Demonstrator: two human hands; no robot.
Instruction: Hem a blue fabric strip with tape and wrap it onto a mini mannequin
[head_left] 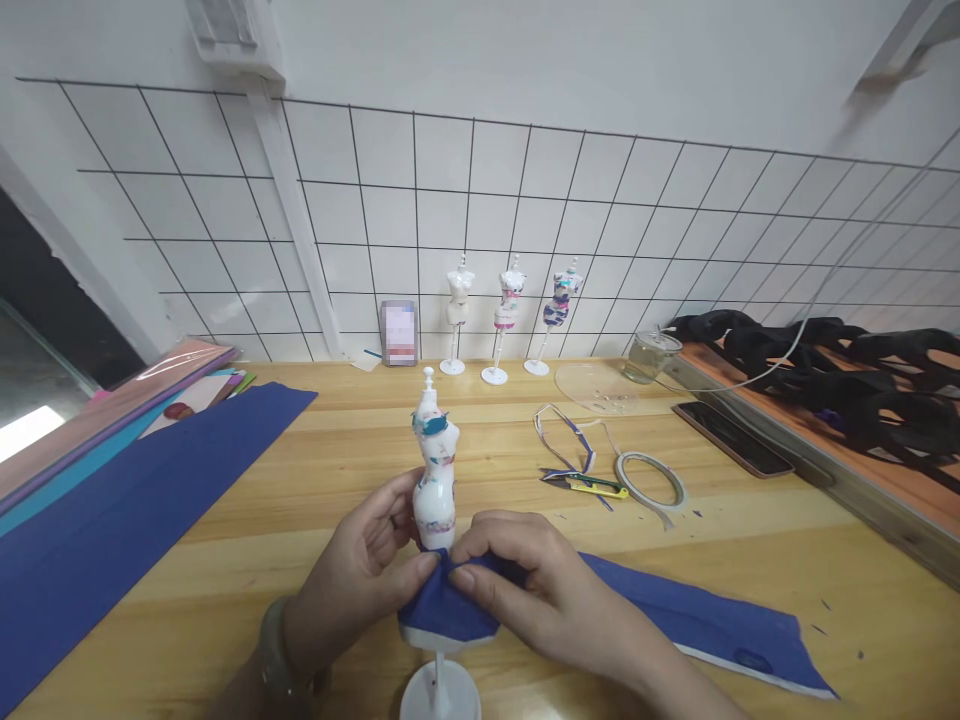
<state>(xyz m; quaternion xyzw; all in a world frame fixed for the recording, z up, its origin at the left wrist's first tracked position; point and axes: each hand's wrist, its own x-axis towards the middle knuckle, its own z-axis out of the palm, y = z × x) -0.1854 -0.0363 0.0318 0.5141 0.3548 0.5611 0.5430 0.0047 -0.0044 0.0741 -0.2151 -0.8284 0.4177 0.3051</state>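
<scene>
A small white dress-form mannequin [436, 500] stands upright on a round white base, with teal and pink scraps stuck on its torso. Round its lower hips lies a strip of blue paper [446, 612] with a white lower edge; the long tail of the strip runs off to the right on the table. My left hand [375, 555] is closed at the mannequin's left side, its thumb pressing the blue paper's top edge. With thumb and forefinger, my right hand [517, 575] pinches the same paper at the front.
Three mannequins [510, 300] and a phone [400, 333] stand by the tiled wall. To the right lie yellow-handled snips [596, 487], a tape roll [651, 481], a dark phone [731, 438] and a glass jar [651, 357]. Blue sheets [150, 510] cover the left side.
</scene>
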